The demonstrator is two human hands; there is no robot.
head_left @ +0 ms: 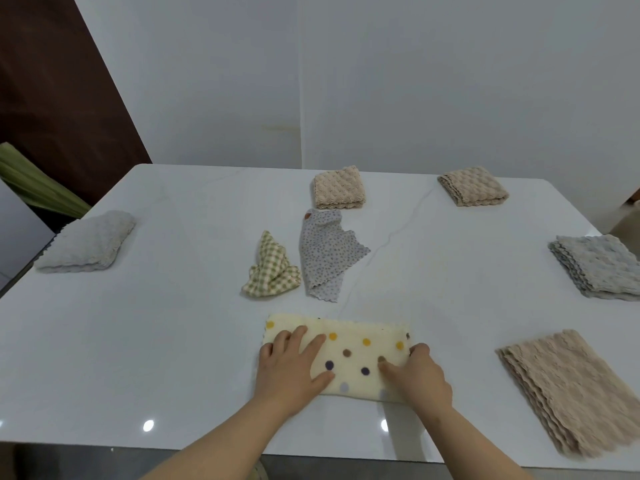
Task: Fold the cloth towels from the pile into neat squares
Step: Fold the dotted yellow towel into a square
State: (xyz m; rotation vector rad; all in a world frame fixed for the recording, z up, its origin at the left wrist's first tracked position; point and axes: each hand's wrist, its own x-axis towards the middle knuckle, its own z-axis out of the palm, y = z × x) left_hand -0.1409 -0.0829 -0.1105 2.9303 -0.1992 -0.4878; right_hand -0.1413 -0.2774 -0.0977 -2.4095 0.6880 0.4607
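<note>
So the dotted towel (360, 355) is at the near edge of the white bench (173, 341), folded into a long strip. The left hand (291, 365) lies flat on its left end, fingers (313, 344) straight and spread apart. The right hand (420, 377) has the right end, fingers curled over the edge, thumb on top. Behind it, a checked towel (272, 271) and a flowery towel (325, 251) lie crumpled side by side.

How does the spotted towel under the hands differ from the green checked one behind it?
The spotted towel lies flat, folded into a rectangle; the green checked towel sits crumpled. The left hand presses the spotted towel and the right hand grips its edge; the green checked towel is untouched. Both lie on the white table.
</note>
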